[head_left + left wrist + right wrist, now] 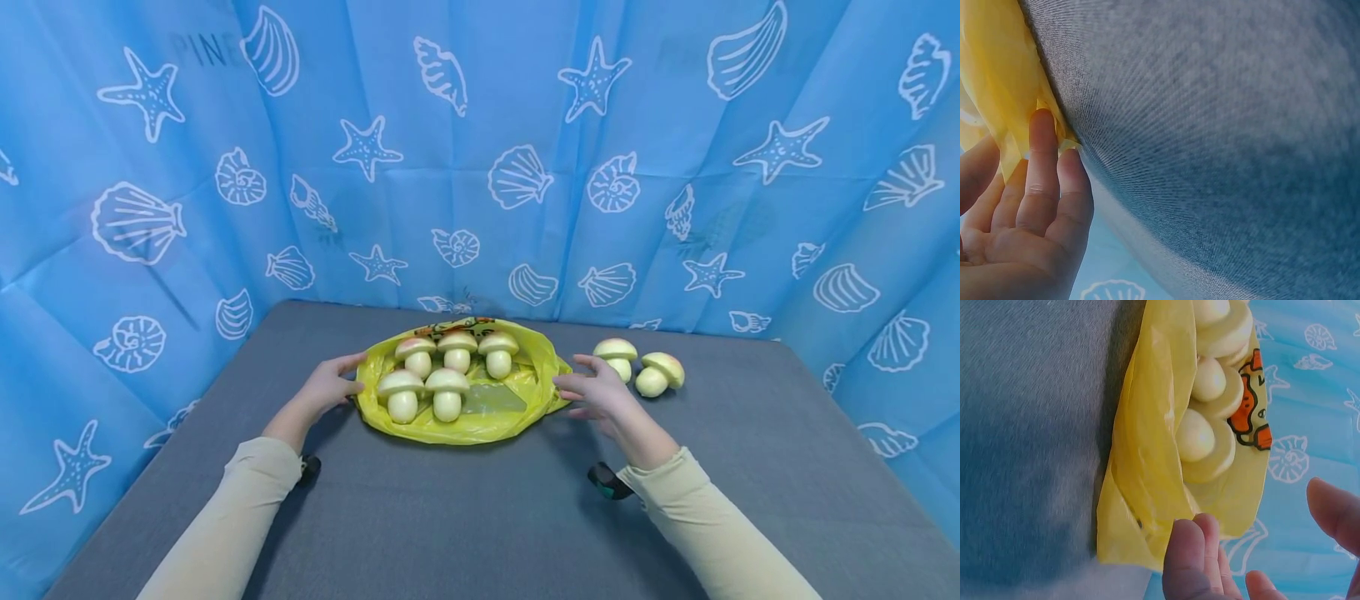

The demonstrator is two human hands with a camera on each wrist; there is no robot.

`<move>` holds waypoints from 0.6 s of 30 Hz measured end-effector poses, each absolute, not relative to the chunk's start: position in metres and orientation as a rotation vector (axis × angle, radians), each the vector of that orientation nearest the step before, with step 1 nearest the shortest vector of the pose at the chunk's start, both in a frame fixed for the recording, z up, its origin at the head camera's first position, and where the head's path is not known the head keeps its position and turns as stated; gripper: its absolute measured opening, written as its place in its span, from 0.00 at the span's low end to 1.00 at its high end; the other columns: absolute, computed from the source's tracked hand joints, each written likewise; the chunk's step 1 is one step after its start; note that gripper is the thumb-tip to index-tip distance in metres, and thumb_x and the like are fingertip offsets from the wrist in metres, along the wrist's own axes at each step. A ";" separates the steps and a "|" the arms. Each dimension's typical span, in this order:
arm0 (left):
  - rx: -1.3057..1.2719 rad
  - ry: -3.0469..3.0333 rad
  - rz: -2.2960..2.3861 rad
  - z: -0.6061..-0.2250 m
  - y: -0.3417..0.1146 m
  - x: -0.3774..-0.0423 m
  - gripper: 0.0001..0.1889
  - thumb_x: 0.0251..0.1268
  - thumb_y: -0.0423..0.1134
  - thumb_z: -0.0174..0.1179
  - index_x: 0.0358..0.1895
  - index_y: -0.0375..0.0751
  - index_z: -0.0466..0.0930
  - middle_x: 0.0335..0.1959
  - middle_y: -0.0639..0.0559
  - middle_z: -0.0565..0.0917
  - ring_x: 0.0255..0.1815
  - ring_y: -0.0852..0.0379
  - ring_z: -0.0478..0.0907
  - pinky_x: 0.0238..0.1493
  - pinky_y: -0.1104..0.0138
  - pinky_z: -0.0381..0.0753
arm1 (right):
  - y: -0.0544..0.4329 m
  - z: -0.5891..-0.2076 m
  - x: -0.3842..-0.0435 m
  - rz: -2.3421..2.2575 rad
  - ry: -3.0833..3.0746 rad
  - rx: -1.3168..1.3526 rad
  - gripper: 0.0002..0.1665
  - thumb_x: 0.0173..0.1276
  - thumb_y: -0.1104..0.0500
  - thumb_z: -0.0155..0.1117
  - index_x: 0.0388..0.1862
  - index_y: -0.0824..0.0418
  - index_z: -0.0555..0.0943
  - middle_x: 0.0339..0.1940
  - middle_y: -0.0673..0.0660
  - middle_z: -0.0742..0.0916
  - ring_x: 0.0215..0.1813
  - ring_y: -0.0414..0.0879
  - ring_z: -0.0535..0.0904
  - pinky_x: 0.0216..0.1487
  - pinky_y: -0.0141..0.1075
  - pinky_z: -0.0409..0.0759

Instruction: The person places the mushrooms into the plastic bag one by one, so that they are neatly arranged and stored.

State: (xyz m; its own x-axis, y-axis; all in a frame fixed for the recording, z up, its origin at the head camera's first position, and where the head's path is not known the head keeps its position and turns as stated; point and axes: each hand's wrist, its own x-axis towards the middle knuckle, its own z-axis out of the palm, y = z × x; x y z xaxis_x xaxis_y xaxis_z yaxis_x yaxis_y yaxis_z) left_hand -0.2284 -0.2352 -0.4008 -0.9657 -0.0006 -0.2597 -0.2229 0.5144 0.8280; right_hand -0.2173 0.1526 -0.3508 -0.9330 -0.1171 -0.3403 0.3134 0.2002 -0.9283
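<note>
A yellow plastic bag [480, 429] lies with its mouth spread wide, and several pale toy mushrooms [447, 393] stand inside in two rows. At the bag's left end is my left hand [330, 390], its fingers extended against the plastic. The left wrist view shows those fingers [1041, 169] nearly straight along the yellow film. My right hand [596, 393] is at the opposite end, fingertips right at the bag's edge. In the right wrist view its thumb [1335, 515] stands well apart from the fingers [1188, 550]. Orange and black print [1247, 403] marks the bag's far side.
Two more toy mushrooms, one upright [615, 350] and one tilted [658, 375], are on the table just beyond my right hand. Grey cloth covers the table [465, 525]. A blue curtain [480, 208] with white shells and starfish hangs behind it and along both sides.
</note>
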 end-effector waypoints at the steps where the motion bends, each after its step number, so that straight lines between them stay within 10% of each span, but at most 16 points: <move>1: -0.195 2.528 1.435 -0.401 -0.235 -0.228 0.31 0.73 0.28 0.50 0.76 0.36 0.54 0.75 0.34 0.56 0.73 0.36 0.55 0.60 0.45 0.71 | 0.154 -0.350 -0.217 -1.782 2.151 0.183 0.43 0.73 0.61 0.56 0.78 0.66 0.45 0.70 0.73 0.65 0.67 0.66 0.67 0.62 0.56 0.71; 18: -0.197 2.522 1.447 -0.402 -0.236 -0.230 0.32 0.72 0.28 0.52 0.76 0.37 0.54 0.75 0.34 0.55 0.73 0.35 0.54 0.61 0.44 0.70 | 0.179 -0.346 -0.218 -1.749 2.232 0.221 0.46 0.72 0.57 0.58 0.78 0.67 0.44 0.71 0.73 0.65 0.67 0.65 0.67 0.59 0.54 0.74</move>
State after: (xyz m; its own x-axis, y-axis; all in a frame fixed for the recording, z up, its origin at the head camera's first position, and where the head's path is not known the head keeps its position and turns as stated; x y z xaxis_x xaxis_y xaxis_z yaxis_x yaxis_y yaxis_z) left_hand -0.2298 -0.2356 -0.4017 -0.9652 -0.0035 -0.2614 -0.2274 0.5040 0.8332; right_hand -0.2177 0.1787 -0.3455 -0.9443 -0.0606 -0.3234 0.2995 0.2487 -0.9211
